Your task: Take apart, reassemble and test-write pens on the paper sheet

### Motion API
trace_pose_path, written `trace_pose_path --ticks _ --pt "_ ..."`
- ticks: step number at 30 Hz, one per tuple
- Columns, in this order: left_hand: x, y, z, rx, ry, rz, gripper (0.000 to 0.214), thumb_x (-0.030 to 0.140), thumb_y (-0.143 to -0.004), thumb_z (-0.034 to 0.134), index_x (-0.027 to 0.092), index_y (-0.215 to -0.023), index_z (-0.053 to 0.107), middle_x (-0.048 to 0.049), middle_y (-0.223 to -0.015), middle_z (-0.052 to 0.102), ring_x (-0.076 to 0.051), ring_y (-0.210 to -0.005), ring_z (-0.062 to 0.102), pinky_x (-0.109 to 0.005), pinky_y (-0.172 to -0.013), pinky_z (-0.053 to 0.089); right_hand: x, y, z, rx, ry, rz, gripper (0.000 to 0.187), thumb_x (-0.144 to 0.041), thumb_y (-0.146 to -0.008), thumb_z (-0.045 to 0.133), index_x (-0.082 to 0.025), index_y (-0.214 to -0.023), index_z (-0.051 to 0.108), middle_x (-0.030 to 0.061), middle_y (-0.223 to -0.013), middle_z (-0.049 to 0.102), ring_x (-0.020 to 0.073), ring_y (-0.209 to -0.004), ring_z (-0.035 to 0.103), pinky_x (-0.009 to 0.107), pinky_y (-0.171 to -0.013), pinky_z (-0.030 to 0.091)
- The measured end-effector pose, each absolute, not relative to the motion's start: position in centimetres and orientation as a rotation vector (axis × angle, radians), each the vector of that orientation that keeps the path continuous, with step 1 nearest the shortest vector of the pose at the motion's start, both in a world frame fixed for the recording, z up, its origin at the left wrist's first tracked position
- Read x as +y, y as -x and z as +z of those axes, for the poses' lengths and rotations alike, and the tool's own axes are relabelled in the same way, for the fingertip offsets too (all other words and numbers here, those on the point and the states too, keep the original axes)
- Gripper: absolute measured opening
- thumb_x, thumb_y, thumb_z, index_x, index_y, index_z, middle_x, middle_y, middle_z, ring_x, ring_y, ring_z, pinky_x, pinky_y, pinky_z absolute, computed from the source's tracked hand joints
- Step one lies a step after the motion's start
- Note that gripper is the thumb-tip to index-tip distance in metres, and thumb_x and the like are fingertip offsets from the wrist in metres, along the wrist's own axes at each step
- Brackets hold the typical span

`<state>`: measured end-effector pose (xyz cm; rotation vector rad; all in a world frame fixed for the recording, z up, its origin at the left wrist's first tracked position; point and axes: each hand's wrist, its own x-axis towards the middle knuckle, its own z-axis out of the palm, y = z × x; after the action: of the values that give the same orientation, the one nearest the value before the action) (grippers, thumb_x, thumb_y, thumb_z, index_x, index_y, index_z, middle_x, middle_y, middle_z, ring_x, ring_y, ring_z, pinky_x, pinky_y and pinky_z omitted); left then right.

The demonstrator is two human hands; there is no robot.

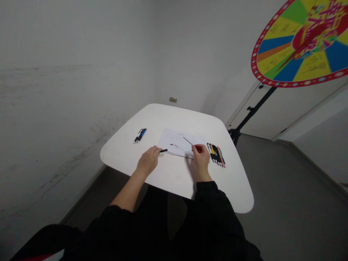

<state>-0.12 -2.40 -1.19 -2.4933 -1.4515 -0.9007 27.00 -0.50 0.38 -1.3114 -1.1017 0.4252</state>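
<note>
Two pinching grips sit within the table's near edge [171,189]: left hand [149,159], black tube [164,150]; right hand [201,156], thin rod [187,140].

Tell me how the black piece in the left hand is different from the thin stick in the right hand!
The black piece looks thicker; the thin stick is much slimmer. The black piece's free end points right, while the thin stick's points left and away from the person. Both are dark and hand-held.
</note>
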Motion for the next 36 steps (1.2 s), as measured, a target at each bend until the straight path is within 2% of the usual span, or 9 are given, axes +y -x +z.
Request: trace_pose_path --ticks 6,13,19,36 --pt "-2.5 0.1 -1.0 -1.448 2.486 -0.886 0.031 0.003 -0.097 0.047 0.018 -0.121 0.061 -0.0079 -0.107 0.065 -0.023 -0.101 0.064 -0.036 -0.088 0.057 -0.3 -26.3 -0.4 -1.392 1.494 0.282 0.012 -0.032 -0.080 0.061 -0.022 -0.074 0.058 0.0034 -0.077 0.064 0.0214 -0.075 0.058 0.035 -0.073 0.044" --pt "-2.6 0.0 -0.9 -1.460 2.478 -0.891 0.032 0.002 -0.096 0.050 0.018 -0.121 0.062 -0.0080 -0.107 0.066 -0.023 -0.100 0.064 -0.036 -0.086 0.057 -0.2 -25.3 -0.4 -1.655 1.602 0.102 0.005 -0.024 -0.081 0.057 -0.023 -0.076 0.057 0.0049 -0.075 0.062 0.0234 -0.078 0.054 0.035 -0.075 0.041" --pt "-2.8 -0.2 -0.4 -1.501 2.494 -0.841 0.032 0.003 -0.096 0.050 0.019 -0.121 0.062 -0.0079 -0.110 0.066 -0.023 -0.101 0.064 -0.035 -0.087 0.057 -0.3 -25.2 -0.6 -1.796 1.612 0.067 0.005 -0.021 -0.083 0.057 -0.022 -0.079 0.060 0.0079 -0.083 0.067 0.0253 -0.086 0.055 0.035 -0.077 0.040" --pt "-2.7 -0.1 -0.7 -1.453 2.494 -0.882 0.035 0.001 -0.095 0.048 0.018 -0.122 0.063 -0.0083 -0.108 0.067 -0.023 -0.100 0.064 -0.036 -0.084 0.058 -0.3 -25.1 -0.7 -1.836 1.629 0.087 0.007 -0.022 -0.085 0.059 -0.021 -0.079 0.061 0.0067 -0.081 0.066 0.0236 -0.081 0.054 0.034 -0.071 0.038"
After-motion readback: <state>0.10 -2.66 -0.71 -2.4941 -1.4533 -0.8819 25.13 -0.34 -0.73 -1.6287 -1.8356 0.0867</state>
